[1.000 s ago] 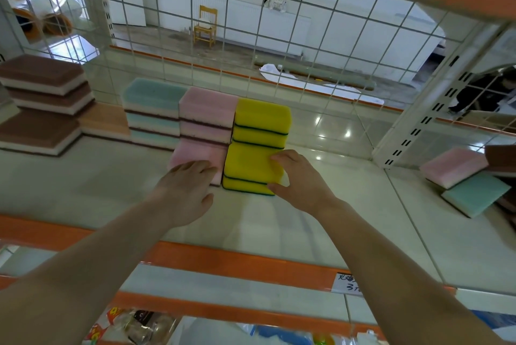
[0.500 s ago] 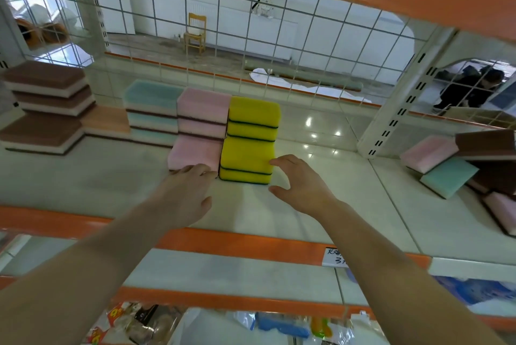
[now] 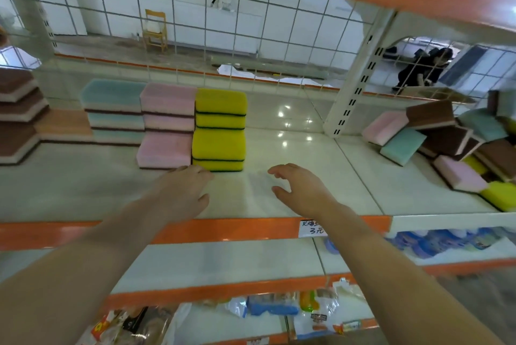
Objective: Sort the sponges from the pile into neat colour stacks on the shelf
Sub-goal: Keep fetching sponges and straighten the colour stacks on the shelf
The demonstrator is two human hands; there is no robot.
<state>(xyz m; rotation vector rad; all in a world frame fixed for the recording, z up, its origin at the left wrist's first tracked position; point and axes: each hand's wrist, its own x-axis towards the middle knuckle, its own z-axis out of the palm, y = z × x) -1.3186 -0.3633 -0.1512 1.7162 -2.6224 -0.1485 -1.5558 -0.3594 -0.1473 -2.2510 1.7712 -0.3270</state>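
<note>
Both my hands are empty, fingers loosely spread. My left hand point(image 3: 184, 188) hovers at lower centre, fingertips just at the front of the pink stack point(image 3: 166, 132) and yellow stack point(image 3: 219, 132). My right hand point(image 3: 298, 191) hangs apart from the stacks over bare shelf point(image 3: 307, 154). The unsorted pile point(image 3: 458, 146) lies at the right edge of the frame, well to the right of both hands. My right hand is the nearer one, so I judge the next reach belongs to it, travelling rightward along the shelf.
</note>
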